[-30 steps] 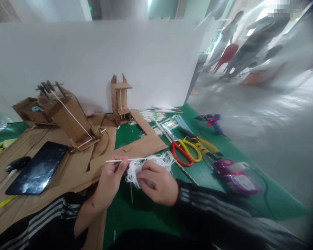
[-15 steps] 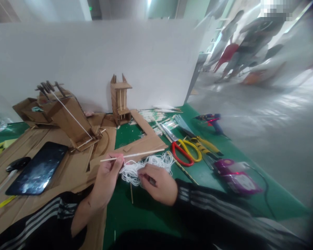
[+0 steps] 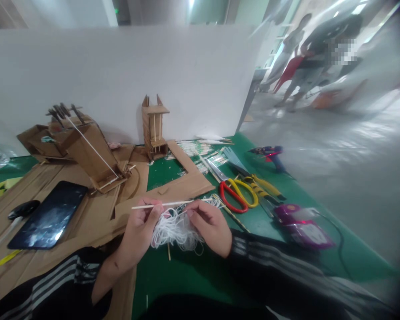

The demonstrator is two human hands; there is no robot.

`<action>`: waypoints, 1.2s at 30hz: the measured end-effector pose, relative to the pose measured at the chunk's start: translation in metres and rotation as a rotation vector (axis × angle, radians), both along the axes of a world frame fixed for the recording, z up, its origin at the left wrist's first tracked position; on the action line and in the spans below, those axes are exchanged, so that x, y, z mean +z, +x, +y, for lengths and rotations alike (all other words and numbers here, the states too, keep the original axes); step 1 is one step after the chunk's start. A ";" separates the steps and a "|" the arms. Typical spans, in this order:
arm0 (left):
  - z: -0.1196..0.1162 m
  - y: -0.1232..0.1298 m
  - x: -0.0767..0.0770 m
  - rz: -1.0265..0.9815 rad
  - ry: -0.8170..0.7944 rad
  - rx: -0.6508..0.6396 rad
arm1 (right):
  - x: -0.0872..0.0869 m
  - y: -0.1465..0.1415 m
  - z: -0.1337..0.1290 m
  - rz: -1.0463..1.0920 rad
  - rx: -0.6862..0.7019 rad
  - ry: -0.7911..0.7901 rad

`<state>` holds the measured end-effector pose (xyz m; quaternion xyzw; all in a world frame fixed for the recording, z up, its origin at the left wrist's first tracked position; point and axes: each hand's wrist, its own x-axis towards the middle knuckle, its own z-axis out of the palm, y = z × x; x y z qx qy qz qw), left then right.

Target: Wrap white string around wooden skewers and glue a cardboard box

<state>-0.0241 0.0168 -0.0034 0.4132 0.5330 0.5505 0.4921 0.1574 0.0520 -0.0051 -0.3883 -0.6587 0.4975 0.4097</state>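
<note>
Stick pinched in my left hand, string bunched between both hands.
From my remote view, the left hand [image 3: 142,229] grips a thin wooden stick [image 3: 173,204] between thumb and fingers, near the stick's left end; a short stub pokes out to the left, and the longer part runs right, nearly level, toward the right hand [image 3: 211,226]. The white string [image 3: 173,226] hangs in a loose tangle just below the stick, right of my left fingers. My right thumb and forefinger are pinched together on its upper right side. Beyond the stick lies a cardboard strip [image 3: 186,183]; right of it, scissors [image 3: 224,178] rest on the green tabletop [image 3: 180,280].
</note>
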 end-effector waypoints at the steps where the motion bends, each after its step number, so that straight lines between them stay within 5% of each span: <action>1: 0.000 0.000 0.001 0.009 -0.016 -0.004 | 0.000 0.000 0.000 0.018 -0.020 -0.016; 7: -0.002 0.001 0.002 0.049 -0.014 -0.010 | -0.004 0.005 -0.001 0.048 -0.058 0.020; 13: -0.005 0.000 0.003 0.050 -0.021 -0.027 | 0.002 0.007 0.001 -0.143 0.147 0.241; 19: -0.009 -0.002 -0.005 0.122 0.038 -0.070 | 0.004 -0.003 -0.008 -0.238 0.251 0.030; 31: -0.009 -0.001 -0.013 0.265 0.109 -0.080 | -0.002 -0.011 -0.005 -0.231 0.114 0.147; 36: -0.009 0.006 -0.014 0.361 0.152 -0.063 | -0.004 -0.015 -0.011 -0.252 0.200 0.221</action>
